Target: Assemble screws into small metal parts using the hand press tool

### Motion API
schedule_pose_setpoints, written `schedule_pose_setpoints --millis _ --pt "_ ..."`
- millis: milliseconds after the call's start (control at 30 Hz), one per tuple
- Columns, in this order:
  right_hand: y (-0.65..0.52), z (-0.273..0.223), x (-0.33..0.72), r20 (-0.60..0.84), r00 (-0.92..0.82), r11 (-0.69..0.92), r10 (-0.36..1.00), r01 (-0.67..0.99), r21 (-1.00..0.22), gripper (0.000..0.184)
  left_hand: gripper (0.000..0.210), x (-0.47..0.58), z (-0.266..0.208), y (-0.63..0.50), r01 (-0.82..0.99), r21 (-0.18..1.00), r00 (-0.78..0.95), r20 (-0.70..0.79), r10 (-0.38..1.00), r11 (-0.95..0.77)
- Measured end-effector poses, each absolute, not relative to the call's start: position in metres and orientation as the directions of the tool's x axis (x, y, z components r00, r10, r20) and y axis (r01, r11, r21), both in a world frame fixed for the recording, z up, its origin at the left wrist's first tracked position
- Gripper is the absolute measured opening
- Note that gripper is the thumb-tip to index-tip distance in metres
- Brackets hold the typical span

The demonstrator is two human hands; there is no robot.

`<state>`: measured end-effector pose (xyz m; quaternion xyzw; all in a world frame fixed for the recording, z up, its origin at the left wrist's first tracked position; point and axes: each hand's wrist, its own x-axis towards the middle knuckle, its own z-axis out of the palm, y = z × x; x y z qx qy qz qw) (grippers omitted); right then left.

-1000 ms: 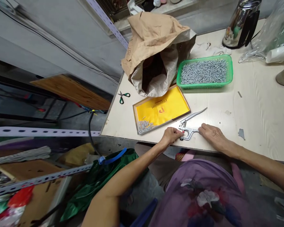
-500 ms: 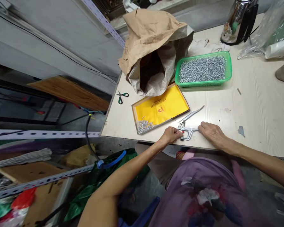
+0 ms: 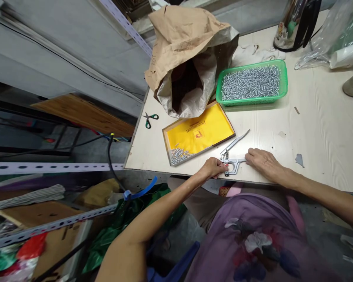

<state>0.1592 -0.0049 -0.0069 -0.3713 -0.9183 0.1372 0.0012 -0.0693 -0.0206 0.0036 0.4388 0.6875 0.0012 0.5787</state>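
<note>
A pair of grey snap-fastener pliers (image 3: 234, 161) lies at the table's front edge, its two handles spread wide. My right hand (image 3: 262, 162) has its fingers closed on the end of the lower handle. At the jaw, my left hand (image 3: 213, 167) is closed in a pinch beside a small red part; whatever is between its fingertips is too small to make out. Just beyond my left hand is a shallow box (image 3: 200, 137) with a yellow bottom. Small silver spring-like pieces (image 3: 179, 155) are heaped in its near left corner.
A green basket (image 3: 283, 83) full of similar silver pieces stands behind the box. Beside it slumps an open brown paper sack (image 3: 188, 37). Green-handled scissors (image 3: 148, 120) lie at the left edge. A kettle (image 3: 294, 29) and clear plastic (image 3: 314, 55) occupy the back right.
The upper handle of the pliers has tipped slightly to the left. Both hands keep nearly the same place and grip; the whole view has shifted slightly.
</note>
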Motion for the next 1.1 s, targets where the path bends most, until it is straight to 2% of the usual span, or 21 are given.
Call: schedule_pose_setpoints --millis 33,167,267,433,600,700,767,833,867,967,1100 --pt "-0.001 -0.007 0.16 -0.09 -0.727 0.688 0.681 0.677 -0.261 0.011 0.03 -0.069 0.003 -0.021 0.599 0.505 0.055 -0.8 0.597 0.621" --pt "0.024 -0.011 0.163 0.007 -0.746 0.723 0.666 0.644 -0.251 0.069 0.029 -0.068 0.004 -0.022 0.597 0.49 0.041 -0.809 0.586 0.635" --pt "0.041 -0.016 0.161 -0.012 -0.788 0.761 0.616 0.599 -0.248 0.087 0.033 -0.067 0.006 -0.023 0.605 0.485 0.03 -0.806 0.591 0.631" --pt "0.051 -0.015 0.153 -0.055 -0.789 0.766 0.612 0.609 -0.205 0.089 0.032 -0.066 0.005 -0.025 0.568 0.501 0.027 -0.804 0.593 0.653" --pt "0.046 -0.008 0.15 -0.065 -0.792 0.772 0.608 0.608 -0.184 0.064 0.032 -0.067 0.006 -0.029 0.613 0.482 0.015 -0.799 0.601 0.626" --pt "0.043 -0.004 0.15 -0.079 -0.783 0.76 0.617 0.619 -0.199 0.053 0.032 -0.066 0.009 -0.037 0.769 0.476 -0.012 -0.658 0.753 0.427" --pt "0.04 -0.003 0.15 -0.084 -0.78 0.756 0.62 0.623 -0.201 0.049 0.026 -0.061 0.009 -0.041 0.868 0.454 0.018 -0.434 0.901 0.202" --pt "0.038 -0.002 0.15 -0.079 -0.78 0.757 0.621 0.622 -0.198 0.045 0.017 -0.053 0.006 -0.042 0.911 0.412 0.125 -0.241 0.962 -0.016" --pt "0.037 -0.002 0.149 -0.079 -0.778 0.756 0.623 0.625 -0.196 0.043 0.019 -0.048 0.003 -0.04 0.911 0.397 0.198 -0.187 0.962 -0.111" --pt "0.034 -0.003 0.149 -0.097 -0.773 0.749 0.627 0.633 -0.197 0.046 0.042 -0.036 -0.009 -0.027 0.863 0.381 0.396 -0.104 0.912 -0.331" --pt "0.032 -0.001 0.155 -0.122 -0.767 0.743 0.63 0.641 -0.191 0.067 0.062 -0.03 -0.014 -0.008 0.819 0.357 0.519 -0.128 0.845 -0.449"
